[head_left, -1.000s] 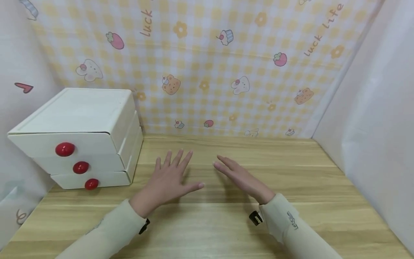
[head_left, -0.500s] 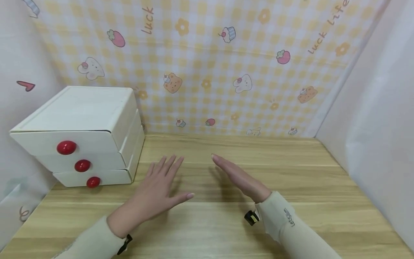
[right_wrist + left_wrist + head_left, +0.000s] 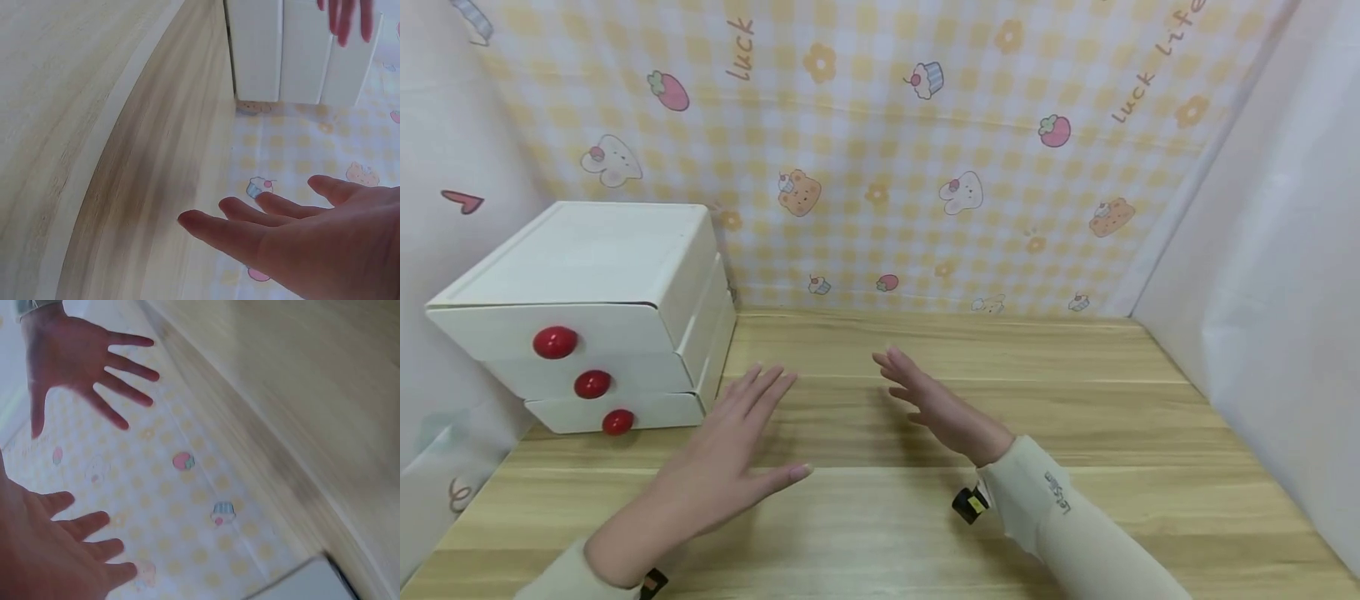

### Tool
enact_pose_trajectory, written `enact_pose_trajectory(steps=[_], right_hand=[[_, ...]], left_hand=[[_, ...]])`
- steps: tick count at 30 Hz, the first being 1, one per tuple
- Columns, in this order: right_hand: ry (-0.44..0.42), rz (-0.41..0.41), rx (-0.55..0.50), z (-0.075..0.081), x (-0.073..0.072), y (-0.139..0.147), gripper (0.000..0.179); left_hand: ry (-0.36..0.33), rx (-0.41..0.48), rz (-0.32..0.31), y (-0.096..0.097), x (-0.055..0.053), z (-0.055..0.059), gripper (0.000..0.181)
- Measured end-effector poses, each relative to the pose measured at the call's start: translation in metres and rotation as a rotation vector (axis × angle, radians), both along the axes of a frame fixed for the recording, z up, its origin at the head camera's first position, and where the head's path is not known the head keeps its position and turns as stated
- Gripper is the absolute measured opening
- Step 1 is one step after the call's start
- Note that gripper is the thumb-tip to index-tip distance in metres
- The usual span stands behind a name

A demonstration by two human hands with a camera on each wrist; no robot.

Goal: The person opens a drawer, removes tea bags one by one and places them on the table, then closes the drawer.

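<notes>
My left hand (image 3: 718, 462) hovers over the wooden table (image 3: 865, 542) with fingers straight and thumb spread to the right. It holds nothing. Nearest to it, on the left, stands a white drawer cabinet (image 3: 557, 258) whose three drawers carry round red knobs (image 3: 555, 342). My right hand (image 3: 947, 412) is held edge-on across from it, palm facing inward and fingers extended, also holding nothing. In the left wrist view, the right hand (image 3: 75, 359) shows its palm with fingers fanned out. The right wrist view has my right hand (image 3: 312, 231) low in front, fingers spread.
A yellow checked cloth (image 3: 850, 150) with cartoon prints hangs behind the table. White sheets close off both sides, the right one (image 3: 1285, 292) rising along the table's edge. Each sleeve cuff has a small black device (image 3: 970, 504) on its underside.
My left hand has drawn back down and to the left, toward the cabinet's front. My right hand has shifted slightly left, its fingers now fanned more. The cabinet stays where it was.
</notes>
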State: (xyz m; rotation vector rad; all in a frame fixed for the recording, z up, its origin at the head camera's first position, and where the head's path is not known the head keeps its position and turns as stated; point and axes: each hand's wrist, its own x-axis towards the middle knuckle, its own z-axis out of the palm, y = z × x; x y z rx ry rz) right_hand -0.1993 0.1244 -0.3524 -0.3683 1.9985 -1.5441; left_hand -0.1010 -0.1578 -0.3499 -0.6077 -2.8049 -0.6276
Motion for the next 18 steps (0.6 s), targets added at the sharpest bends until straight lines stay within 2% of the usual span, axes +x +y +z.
enact_pose_trajectory(steps=[3,7,10,13,16,18], right_hand=[[0.000,0.006,-0.015,0.000,0.000,-0.005,0.078],[-0.003,0.017,-0.015,-0.002,-0.001,-0.012,0.080],[-0.006,0.022,-0.013,-0.004,-0.002,-0.017,0.079],[0.000,0.035,-0.018,-0.005,-0.003,-0.024,0.079],[0.005,0.042,-0.030,-0.005,-0.002,-0.031,0.080],[0.004,0.039,-0.034,-0.006,-0.002,-0.036,0.079]], left_hand=[[0.090,0.012,-0.011,-0.009,0.002,0.002,0.095],[0.210,0.074,0.009,-0.024,0.004,0.002,0.092],[0.321,0.167,0.019,-0.036,0.004,0.004,0.084],[0.477,0.263,0.032,-0.047,0.002,0.007,0.073],[0.652,0.323,0.103,-0.056,-0.001,0.012,0.074],[0.733,0.368,0.175,-0.062,-0.001,0.016,0.072]])
